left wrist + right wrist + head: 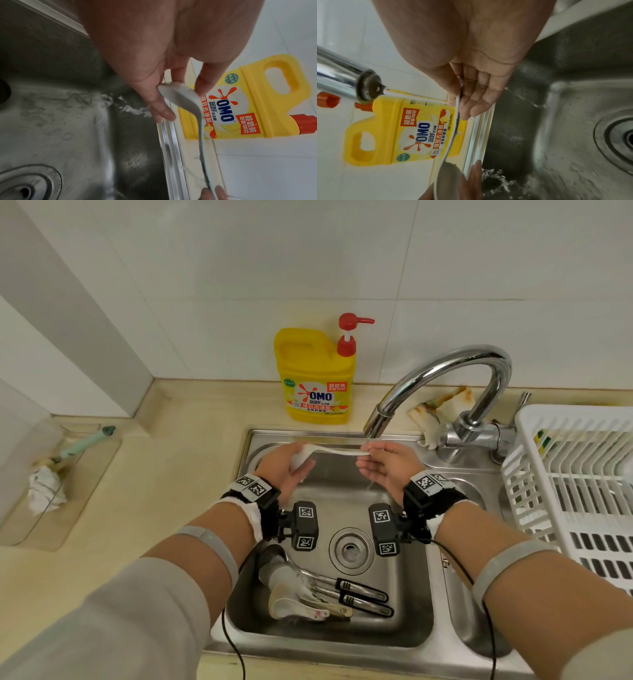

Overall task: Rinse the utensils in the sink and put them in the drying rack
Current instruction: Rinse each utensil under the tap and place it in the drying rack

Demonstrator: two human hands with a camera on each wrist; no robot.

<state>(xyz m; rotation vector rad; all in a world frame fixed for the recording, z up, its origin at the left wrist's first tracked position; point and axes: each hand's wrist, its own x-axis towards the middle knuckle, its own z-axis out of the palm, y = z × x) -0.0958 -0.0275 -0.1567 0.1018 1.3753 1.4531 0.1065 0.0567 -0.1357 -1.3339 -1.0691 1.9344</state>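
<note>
A long white spoon [329, 451] lies level under the tap spout [376, 422], above the back of the steel sink [411, 621]. My left hand [301, 463] pinches its bowl [181, 97] between thumb and fingers. At the other end my right hand [371, 460] pinches the tip of the handle [456, 121]. A thin stream of water [416, 97] from the nozzle [366, 86] strikes the handle by my right fingers and splashes into the basin. Several more utensils [325, 594], among them pale spoons and black-handled pieces, lie piled at the sink's near left.
A white plastic drying rack [575, 474] stands on the right of the sink. A yellow detergent bottle [315, 378] stands behind the sink by the tiled wall. A crumpled cloth [442, 405] lies behind the tap. A brush and rag [51, 474] sit on the left counter.
</note>
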